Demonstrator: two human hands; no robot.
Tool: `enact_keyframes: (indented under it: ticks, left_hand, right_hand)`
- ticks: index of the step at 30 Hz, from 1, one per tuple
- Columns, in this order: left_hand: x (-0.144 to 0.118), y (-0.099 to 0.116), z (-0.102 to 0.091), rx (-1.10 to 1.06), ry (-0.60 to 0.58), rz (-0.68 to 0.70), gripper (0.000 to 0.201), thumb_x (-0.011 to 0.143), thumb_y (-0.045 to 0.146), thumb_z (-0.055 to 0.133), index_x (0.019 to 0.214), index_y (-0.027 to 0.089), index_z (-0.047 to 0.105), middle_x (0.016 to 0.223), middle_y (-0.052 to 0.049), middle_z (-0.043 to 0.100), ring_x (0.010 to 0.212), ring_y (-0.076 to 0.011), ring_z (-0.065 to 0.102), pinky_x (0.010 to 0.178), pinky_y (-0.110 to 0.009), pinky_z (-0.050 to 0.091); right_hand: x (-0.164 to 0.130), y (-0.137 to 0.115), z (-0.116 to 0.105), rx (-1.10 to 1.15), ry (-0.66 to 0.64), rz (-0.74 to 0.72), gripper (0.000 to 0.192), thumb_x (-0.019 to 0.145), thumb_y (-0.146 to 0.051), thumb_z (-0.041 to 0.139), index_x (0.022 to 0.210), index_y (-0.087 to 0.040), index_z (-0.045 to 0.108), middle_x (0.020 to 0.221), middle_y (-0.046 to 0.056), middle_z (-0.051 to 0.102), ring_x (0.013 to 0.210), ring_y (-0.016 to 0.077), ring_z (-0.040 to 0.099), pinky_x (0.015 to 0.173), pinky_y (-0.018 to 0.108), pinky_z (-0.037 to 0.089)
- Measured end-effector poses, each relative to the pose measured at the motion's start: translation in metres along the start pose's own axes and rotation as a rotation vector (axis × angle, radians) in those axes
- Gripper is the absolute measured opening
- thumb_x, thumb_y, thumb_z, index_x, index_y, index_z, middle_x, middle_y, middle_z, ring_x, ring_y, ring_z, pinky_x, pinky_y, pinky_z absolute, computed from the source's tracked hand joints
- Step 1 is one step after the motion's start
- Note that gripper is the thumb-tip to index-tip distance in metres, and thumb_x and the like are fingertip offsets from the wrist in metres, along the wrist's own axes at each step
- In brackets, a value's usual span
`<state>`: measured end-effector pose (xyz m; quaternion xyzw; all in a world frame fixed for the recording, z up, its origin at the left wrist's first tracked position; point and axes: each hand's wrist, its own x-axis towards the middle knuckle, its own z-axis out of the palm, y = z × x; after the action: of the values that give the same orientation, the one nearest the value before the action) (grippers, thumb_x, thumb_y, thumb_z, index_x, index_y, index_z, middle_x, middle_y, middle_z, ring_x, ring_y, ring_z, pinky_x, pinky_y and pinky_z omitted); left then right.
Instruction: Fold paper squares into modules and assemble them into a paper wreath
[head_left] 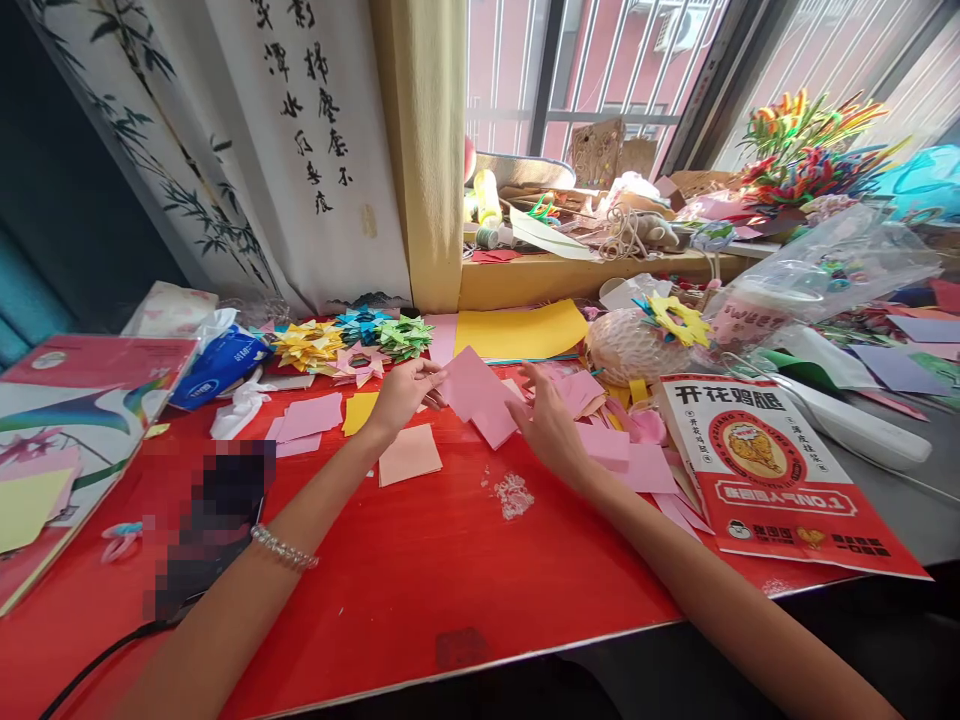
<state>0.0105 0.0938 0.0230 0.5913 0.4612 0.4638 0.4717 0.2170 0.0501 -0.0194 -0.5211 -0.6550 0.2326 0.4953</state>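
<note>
The left hand (405,392) pinches the left edge of a pink sheet (466,382), thumb over fingers, and lifts that side off the red table (420,580). The right hand (551,428) lies just right of the sheet with its fingers spread and flat, its grip wide and holding nothing; its fingertips (519,410) touch a 2nd pink square (495,425) that runs under the raised sheet.

The sheet looks like thin craft paper: very light, limp, quick to bend or crease, and apt to slide on the glossy table. An edge or corner is the sensible place to take it, with a light pinch, as a hard squeeze would probably leave a mark.

Just below the left grip lies a peach square (409,455); beyond it sit folded paper stars (352,345). Right of the right hand a red bag (780,480) lies flat.
</note>
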Motion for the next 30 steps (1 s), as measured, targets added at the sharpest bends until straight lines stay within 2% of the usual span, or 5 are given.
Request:
enact_keyframes:
  ticks: [6,13,18,24,30]
  left_hand:
    - [-0.039,0.004,0.01,-0.119,-0.05,-0.104,0.021,0.077,0.031,0.062,0.085,0.015,0.052,0.077,-0.003,0.065,0.069,-0.0137,0.067,0.063,-0.024,0.054]
    - [-0.069,-0.007,0.002,-0.108,-0.044,-0.174,0.031,0.067,0.034,0.072,0.089,0.016,0.061,0.079,-0.001,0.063,0.071,-0.0136,0.061,0.057,-0.024,0.055]
    - [-0.072,-0.012,-0.004,-0.209,0.118,-0.177,0.045,0.063,0.03,0.075,0.105,0.019,0.063,0.07,0.001,0.063,0.064,-0.0118,0.059,0.06,-0.026,0.056]
    - [-0.079,-0.008,-0.004,-0.108,0.058,-0.066,0.025,0.07,0.028,0.066,0.093,0.02,0.073,0.083,-0.003,0.07,0.07,-0.014,0.061,0.061,-0.024,0.055]
    - [-0.091,-0.005,0.0,-0.01,0.01,0.018,0.028,0.076,0.028,0.059,0.103,0.028,0.07,0.09,0.001,0.068,0.067,-0.0129,0.062,0.067,-0.029,0.059]
  right_hand:
    - [-0.005,-0.023,0.003,0.536,-0.25,0.219,0.038,0.084,-0.046,0.049,0.112,-0.02,0.053,0.105,0.006,0.062,0.092,0.0181,0.061,0.08,0.032,0.053]
    - [-0.018,-0.035,0.011,0.602,-0.475,0.334,0.03,0.075,-0.042,0.063,0.088,-0.015,0.064,0.066,0.001,0.063,0.054,0.0149,0.064,0.056,0.029,0.056]
    - [-0.021,-0.043,0.009,0.7,-0.451,0.408,0.024,0.076,-0.037,0.063,0.089,-0.017,0.063,0.073,0.001,0.064,0.062,0.0139,0.067,0.067,0.028,0.057]
    - [-0.018,-0.045,0.003,0.68,-0.536,0.468,0.021,0.074,-0.033,0.067,0.071,-0.014,0.059,0.061,0.001,0.062,0.055,0.013,0.065,0.056,0.024,0.055]
    - [-0.02,-0.045,0.007,1.004,-0.227,0.588,0.021,0.08,-0.039,0.059,0.08,-0.018,0.061,0.071,0.0,0.062,0.06,0.0098,0.062,0.064,0.022,0.056]
